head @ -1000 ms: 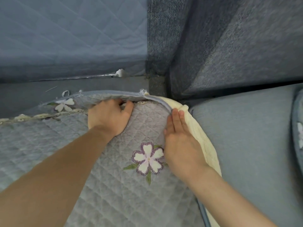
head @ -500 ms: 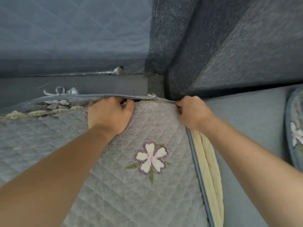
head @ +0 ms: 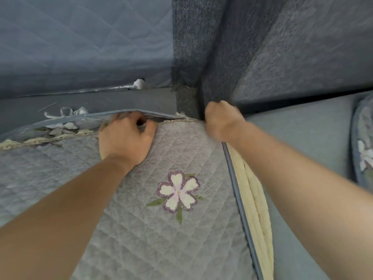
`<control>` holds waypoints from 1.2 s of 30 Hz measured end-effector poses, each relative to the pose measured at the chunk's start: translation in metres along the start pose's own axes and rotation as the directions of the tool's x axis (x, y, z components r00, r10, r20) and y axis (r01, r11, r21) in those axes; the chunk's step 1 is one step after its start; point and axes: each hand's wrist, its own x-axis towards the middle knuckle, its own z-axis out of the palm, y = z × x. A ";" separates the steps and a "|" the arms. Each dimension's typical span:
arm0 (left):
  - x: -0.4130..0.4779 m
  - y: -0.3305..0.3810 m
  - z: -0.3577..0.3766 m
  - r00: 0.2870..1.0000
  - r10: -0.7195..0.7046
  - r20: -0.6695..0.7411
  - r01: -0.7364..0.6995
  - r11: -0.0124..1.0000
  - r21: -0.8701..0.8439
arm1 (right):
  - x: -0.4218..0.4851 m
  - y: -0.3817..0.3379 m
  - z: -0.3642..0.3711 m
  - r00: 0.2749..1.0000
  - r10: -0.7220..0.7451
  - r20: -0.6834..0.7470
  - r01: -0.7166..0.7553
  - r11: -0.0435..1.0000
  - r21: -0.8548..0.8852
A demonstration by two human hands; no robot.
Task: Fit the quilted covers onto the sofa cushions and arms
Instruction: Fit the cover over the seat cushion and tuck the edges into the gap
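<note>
A grey quilted cover [head: 141, 229] with an embroidered purple and white flower [head: 178, 191] lies over the seat cushion. Its blue piped edge and cream underside [head: 252, 197] show along the right side. My left hand [head: 125, 138] grips the cover's far edge, fingers curled over the folded rim near the back gap. My right hand [head: 222, 120] is curled round the cover's far right corner, pressed into the gap by the back cushion; its fingertips are hidden.
Dark blue back cushions [head: 292, 47] rise behind, with a quilted one [head: 80, 41] at the left. A bare grey-blue seat cushion [head: 302, 158] lies to the right. Another flowered cover [head: 365, 142] shows at the right edge. White ties [head: 64, 113] lie at the far left rim.
My right hand went from lying flat on the cover's right edge to gripping its far corner and pushing it back toward the gap. The raised corner now lies flatter. My left hand kept its grip.
</note>
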 end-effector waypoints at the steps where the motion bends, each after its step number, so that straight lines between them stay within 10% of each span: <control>1: 0.000 -0.001 0.000 1.000 0.003 0.007 -0.003 1.000 -0.002 | -0.017 -0.003 0.003 0.995 -0.026 -0.095 0.020 0.998 -0.060; 5: 0.001 -0.001 0.001 1.000 -0.002 0.024 0.002 1.000 -0.008 | -0.108 -0.017 0.039 0.957 0.042 -0.286 -0.031 0.999 0.042; 16: 0.001 0.001 -0.001 0.998 -0.040 0.044 0.040 0.999 -0.008 | -0.146 -0.037 0.079 0.954 0.299 -0.033 -0.191 0.688 0.700; 25: -0.001 0.001 0.001 0.999 -0.036 0.027 0.036 0.999 0.014 | -0.140 -0.030 0.059 0.924 0.209 -0.320 -0.003 0.841 0.541; 36: 0.001 0.003 -0.002 0.999 -0.034 0.027 0.033 0.999 0.041 | -0.107 -0.026 0.063 0.979 0.196 -0.051 -0.124 0.778 0.615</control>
